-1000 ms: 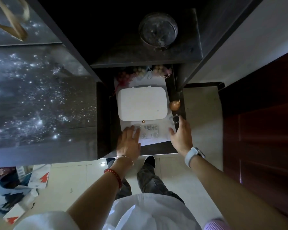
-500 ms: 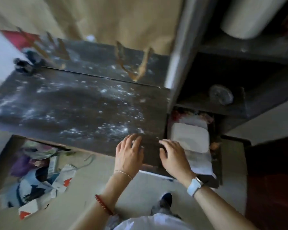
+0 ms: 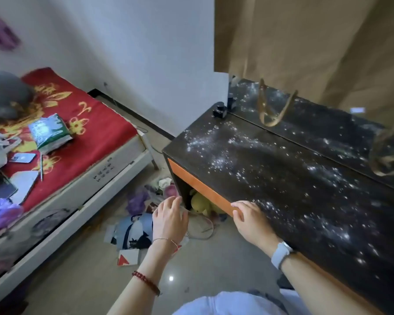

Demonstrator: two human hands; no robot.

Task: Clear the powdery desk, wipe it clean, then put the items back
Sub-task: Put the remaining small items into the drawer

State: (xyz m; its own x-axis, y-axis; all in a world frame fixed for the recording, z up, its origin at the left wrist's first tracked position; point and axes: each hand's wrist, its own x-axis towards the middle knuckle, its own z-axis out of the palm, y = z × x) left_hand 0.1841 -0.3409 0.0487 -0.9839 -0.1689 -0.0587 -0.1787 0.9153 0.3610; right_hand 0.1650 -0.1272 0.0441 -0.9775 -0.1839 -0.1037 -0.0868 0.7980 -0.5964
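The dark desk fills the right half of the view, its top speckled all over with white powder. A small black object stands at its far left corner. My right hand rests on the desk's front edge with fingers curled over the orange trim, holding nothing. My left hand hovers in the air left of the desk, above the floor, fingers apart and empty. A mirror-like back panel rises behind the desktop.
A bed with a red blanket on the left holds a green packet, a phone and papers. Pictures, bags and a yellow plush toy litter the floor under and beside the desk. A tan curtain hangs behind.
My view has swung left from the open drawer to the desk's left end and the bed. Both hands left the drawer; my right one now sits on the desk's front edge.
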